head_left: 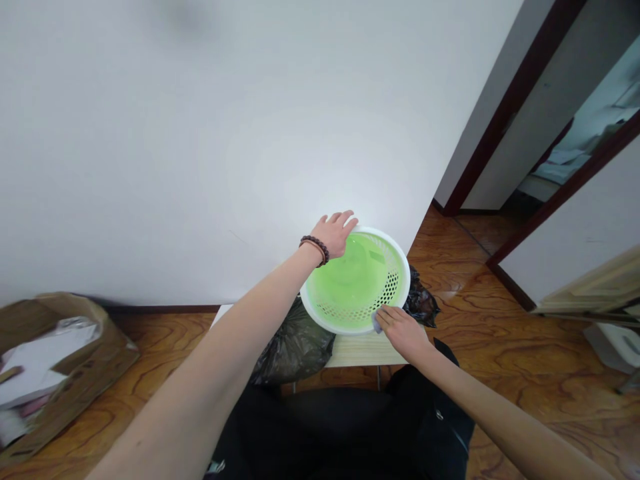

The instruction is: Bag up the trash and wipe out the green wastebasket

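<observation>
A round plastic basket (350,273), green inside with a white rim and a perforated wall, sits on a pale wood-topped table (367,351) against the wall. At the basket's far left rim is my left hand (334,233), fingers over the edge and thumb toward the inside. A dark beaded bracelet circles that wrist. Pinched in my right hand (403,331) is a small greyish-purple cloth (377,323), pressed on the near right rim. Whether it is folded cannot be made out. Black plastic bags, one left (297,343) and one right (421,300), lie beside the basket.
An open cardboard box (95,363) with papers inside stands on the wooden floor (165,340) at left. Behind the table rises a white wall (250,133). To the right are a dark-framed doorway (475,167) and a white bin-like container (613,347).
</observation>
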### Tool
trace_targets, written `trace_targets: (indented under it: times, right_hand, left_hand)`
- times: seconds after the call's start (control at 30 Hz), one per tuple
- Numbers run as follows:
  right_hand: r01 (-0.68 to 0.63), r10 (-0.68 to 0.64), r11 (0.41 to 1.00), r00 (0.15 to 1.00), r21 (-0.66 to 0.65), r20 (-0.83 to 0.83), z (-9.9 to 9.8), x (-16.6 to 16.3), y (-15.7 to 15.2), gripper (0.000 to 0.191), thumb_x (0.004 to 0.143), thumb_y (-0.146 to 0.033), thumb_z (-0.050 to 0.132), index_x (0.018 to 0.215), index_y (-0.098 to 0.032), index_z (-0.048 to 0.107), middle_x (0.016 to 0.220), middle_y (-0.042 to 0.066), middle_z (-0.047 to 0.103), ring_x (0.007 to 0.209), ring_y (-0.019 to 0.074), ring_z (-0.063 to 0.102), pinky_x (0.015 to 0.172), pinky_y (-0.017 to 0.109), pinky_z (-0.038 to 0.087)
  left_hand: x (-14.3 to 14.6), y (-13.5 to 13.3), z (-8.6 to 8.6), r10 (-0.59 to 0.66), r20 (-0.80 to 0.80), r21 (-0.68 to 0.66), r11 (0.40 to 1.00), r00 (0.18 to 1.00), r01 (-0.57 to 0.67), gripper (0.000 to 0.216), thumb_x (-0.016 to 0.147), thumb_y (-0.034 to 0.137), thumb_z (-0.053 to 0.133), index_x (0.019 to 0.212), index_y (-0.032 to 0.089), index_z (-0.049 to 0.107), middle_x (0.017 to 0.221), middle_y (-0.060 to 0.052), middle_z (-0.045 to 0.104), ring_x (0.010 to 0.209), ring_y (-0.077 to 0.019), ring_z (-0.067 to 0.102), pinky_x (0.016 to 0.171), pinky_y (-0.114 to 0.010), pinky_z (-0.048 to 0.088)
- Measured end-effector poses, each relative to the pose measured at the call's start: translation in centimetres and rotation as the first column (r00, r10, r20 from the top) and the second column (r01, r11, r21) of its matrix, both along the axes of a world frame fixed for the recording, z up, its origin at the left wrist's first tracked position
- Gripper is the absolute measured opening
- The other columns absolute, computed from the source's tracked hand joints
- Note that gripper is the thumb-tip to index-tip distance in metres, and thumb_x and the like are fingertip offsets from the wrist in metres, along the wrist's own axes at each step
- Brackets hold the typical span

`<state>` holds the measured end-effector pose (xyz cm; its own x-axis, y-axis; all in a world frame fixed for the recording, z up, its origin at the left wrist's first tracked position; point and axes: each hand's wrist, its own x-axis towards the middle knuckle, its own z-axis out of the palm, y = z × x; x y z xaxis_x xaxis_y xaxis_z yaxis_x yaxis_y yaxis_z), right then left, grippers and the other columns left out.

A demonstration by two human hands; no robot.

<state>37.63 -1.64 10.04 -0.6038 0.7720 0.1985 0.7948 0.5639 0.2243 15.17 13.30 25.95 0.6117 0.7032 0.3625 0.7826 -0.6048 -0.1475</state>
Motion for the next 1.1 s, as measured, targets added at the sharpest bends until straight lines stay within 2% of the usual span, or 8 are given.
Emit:
trace_targets:
  times: [0.1, 0.23, 0.4, 0.5, 0.6, 0.77, 0.97, 1.1]
  right_hand:
    - [0.055, -0.054, 0.998, 0.998, -0.039, 0.039, 0.1, -0.4, 0.2, 0.033, 0.084, -0.008, 0.043, 0.112, -0.008, 0.06, 0.117, 0.015, 0.059, 0.115, 0.0232, 0.049, 0.095, 0.037, 0.038]
    - [0.103, -0.107, 0.985, 0.994, -0.136, -0.023, -0.3, -1.2, 0.5, 0.037, 0.081, -0.004, 0.041, 0.114, -0.006, 0.058, 0.119, 0.017, 0.058, 0.116, 0.0239, 0.049, 0.097, 0.038, 0.037]
    - [-0.06, -0.063, 0.942, 0.935, -0.331, -0.349, -0.9, -6.4, 0.3, 0.041, 0.084, -0.008, 0.038, 0.12, -0.012, 0.054, 0.122, 0.011, 0.057, 0.114, 0.0185, 0.051, 0.096, 0.031, 0.04]
    - [-0.129, -0.06, 0.941, 0.846, -0.312, -0.529, -1.4, -10.2, 0.2, 0.042, 0.087, -0.012, 0.035, 0.127, -0.01, 0.048, 0.127, 0.012, 0.053, 0.117, 0.0175, 0.048, 0.098, 0.031, 0.038]
    - [-0.15, -0.041, 0.945, 0.826, -0.29, -0.562, -1.8, -11.5, 0.2, 0.043, 0.087, -0.011, 0.035, 0.128, -0.01, 0.047, 0.129, 0.012, 0.051, 0.119, 0.0179, 0.046, 0.101, 0.032, 0.037]
    - [-0.157, 0.028, 0.948, 0.909, -0.278, -0.415, -2.4, -7.9, -0.2, 0.047, 0.084, -0.006, 0.036, 0.131, -0.013, 0.044, 0.131, 0.01, 0.05, 0.12, 0.0176, 0.045, 0.101, 0.034, 0.036]
    - [0.002, -0.036, 0.976, 0.987, -0.218, -0.155, -2.1, -1.6, 0.1, 0.043, 0.084, -0.007, 0.039, 0.124, -0.011, 0.052, 0.127, 0.013, 0.052, 0.12, 0.022, 0.045, 0.101, 0.039, 0.035]
    - [0.027, -0.068, 0.967, 0.986, -0.253, -0.154, -2.1, -1.1, 0.5, 0.045, 0.083, -0.005, 0.037, 0.125, -0.011, 0.052, 0.127, 0.012, 0.053, 0.121, 0.0206, 0.044, 0.102, 0.037, 0.035]
  left_hand:
    - [0.6, 1.1, -0.1, -0.021, 0.032, -0.151, 0.988, 0.999, 0.025, 0.054, 0.083, 0.023, 0.039, 0.136, 0.025, 0.028, 0.133, -0.008, 0.044, 0.113, -0.0205, 0.048, 0.092, -0.034, 0.038]
    - [0.7, 2.4, -0.8, 0.039, 0.173, -0.316, 0.949, 0.984, 0.018, 0.062, 0.085, 0.051, 0.034, 0.139, 0.023, 0.022, 0.117, -0.009, 0.059, 0.101, -0.021, 0.057, 0.084, -0.031, 0.042]
    - [0.6, 3.0, -1.3, 0.008, 0.186, -0.32, 0.946, 0.983, 0.053, 0.058, 0.085, 0.055, 0.03, 0.137, 0.027, 0.028, 0.119, -0.007, 0.058, 0.101, -0.0208, 0.057, 0.084, -0.03, 0.041]
    - [0.2, 3.0, -1.4, 0.014, 0.147, -0.294, 0.955, 0.989, 0.031, 0.053, 0.087, 0.053, 0.029, 0.134, 0.029, 0.032, 0.108, -0.006, 0.064, 0.093, -0.0202, 0.06, 0.078, -0.029, 0.043]
    - [-0.4, 2.8, -1.4, 0.024, 0.11, -0.283, 0.959, 0.994, 0.008, 0.051, 0.087, 0.052, 0.027, 0.132, 0.029, 0.036, 0.096, -0.005, 0.066, 0.085, -0.0195, 0.061, 0.074, -0.029, 0.043]
    - [-0.5, 2.6, -1.4, 0.043, 0.072, -0.268, 0.963, 0.996, -0.022, 0.05, 0.087, 0.054, 0.026, 0.129, 0.029, 0.039, 0.09, -0.005, 0.066, 0.081, -0.0204, 0.061, 0.07, -0.029, 0.043]
    - [1.3, 2.0, -0.9, 0.102, 0.034, -0.268, 0.959, 0.994, -0.09, 0.048, 0.087, 0.054, 0.025, 0.127, 0.031, 0.04, 0.095, -0.006, 0.065, 0.084, -0.022, 0.06, 0.07, -0.03, 0.043]
    - [2.3, 1.6, -0.6, 0.137, 0.029, -0.276, 0.953, 0.99, -0.124, 0.047, 0.086, 0.055, 0.027, 0.123, 0.03, 0.043, 0.096, -0.007, 0.064, 0.083, -0.0219, 0.06, 0.068, -0.031, 0.043]
